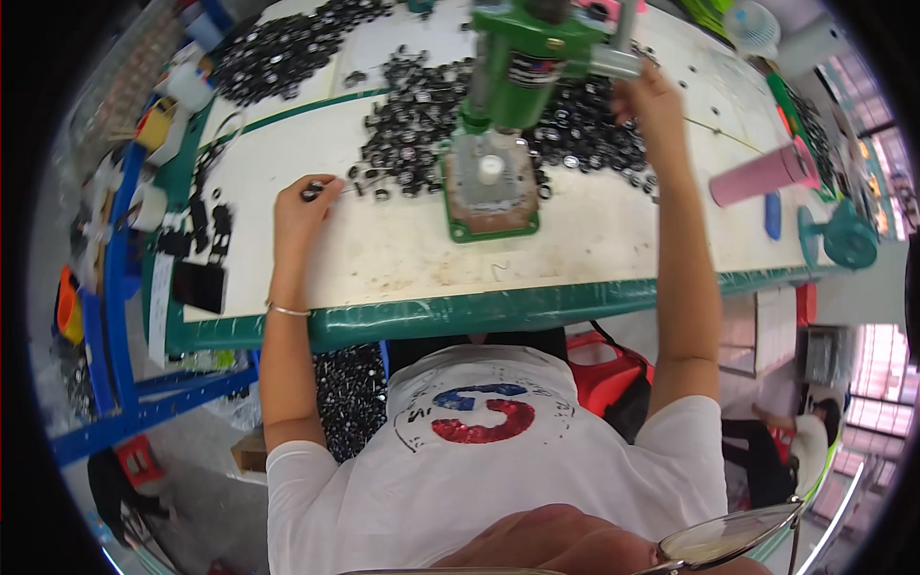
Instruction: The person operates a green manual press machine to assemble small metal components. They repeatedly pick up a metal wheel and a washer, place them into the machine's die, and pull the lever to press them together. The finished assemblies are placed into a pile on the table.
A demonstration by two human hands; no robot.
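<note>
A green hand press [517, 57] stands on a green-edged base plate [489, 206] in the middle of the white table [402, 249]. A small white piece [491, 169] sits on the base under the press head. My right hand [647, 96] is raised and closed around the press's metal lever handle [613, 62]. My left hand [305, 206] rests on the table to the left of the press, fingers pinching a small black ring-shaped part [312, 191]. A pile of small black parts [412, 125] lies just beyond my left hand, around the press.
A second heap of black parts [287, 48] lies at the far left of the table. A pink cylinder [762, 172] and a teal fan [843, 235] sit at the right. A blue rack [105, 287] with bins stands left. Below the table edge is a container of black parts [350, 393].
</note>
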